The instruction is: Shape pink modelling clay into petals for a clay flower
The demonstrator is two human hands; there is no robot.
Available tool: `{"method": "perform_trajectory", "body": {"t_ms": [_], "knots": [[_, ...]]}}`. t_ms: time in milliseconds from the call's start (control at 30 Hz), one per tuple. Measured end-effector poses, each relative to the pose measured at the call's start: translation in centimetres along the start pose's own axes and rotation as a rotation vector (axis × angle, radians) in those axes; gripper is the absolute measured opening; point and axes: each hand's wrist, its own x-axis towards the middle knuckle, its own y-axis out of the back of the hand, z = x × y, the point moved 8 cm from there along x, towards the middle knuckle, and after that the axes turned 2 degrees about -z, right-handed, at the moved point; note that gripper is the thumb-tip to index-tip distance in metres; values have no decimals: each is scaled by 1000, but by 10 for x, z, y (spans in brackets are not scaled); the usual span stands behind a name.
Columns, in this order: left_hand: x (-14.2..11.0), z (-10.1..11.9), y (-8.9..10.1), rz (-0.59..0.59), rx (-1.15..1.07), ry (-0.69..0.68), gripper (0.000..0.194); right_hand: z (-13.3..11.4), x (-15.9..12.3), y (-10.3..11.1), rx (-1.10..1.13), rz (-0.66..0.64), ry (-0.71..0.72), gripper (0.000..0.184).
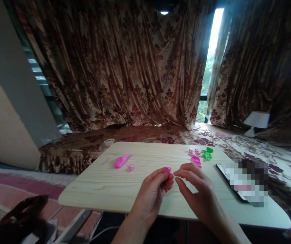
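Observation:
My left hand is closed, pinching a small bright pink piece that looks like soft modelling clay. Just to its right is my right hand, thumb and fingers apart with nothing visible between them. Its fingertips come close to the left hand's; whether they touch I cannot tell. Farther left on the table lie a larger pink lump, perhaps wrapped, and a small pink scrap. Beyond my right hand are pink petal-like pieces, pink-and-white bits and green leaf-like pieces.
The pale wooden table has rounded corners. A tablet-like device, its screen blurred out, lies at the right. A clear container stands past the far left edge. Behind are patterned curtains and a white lamp.

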Motion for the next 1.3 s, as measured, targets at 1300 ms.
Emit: {"method": "perform_trajectory", "body": {"t_ms": [1300], "knots": [[-9,-14,-5,2,-7,69,10,11,-5,2,100,104,-42,20]]}}
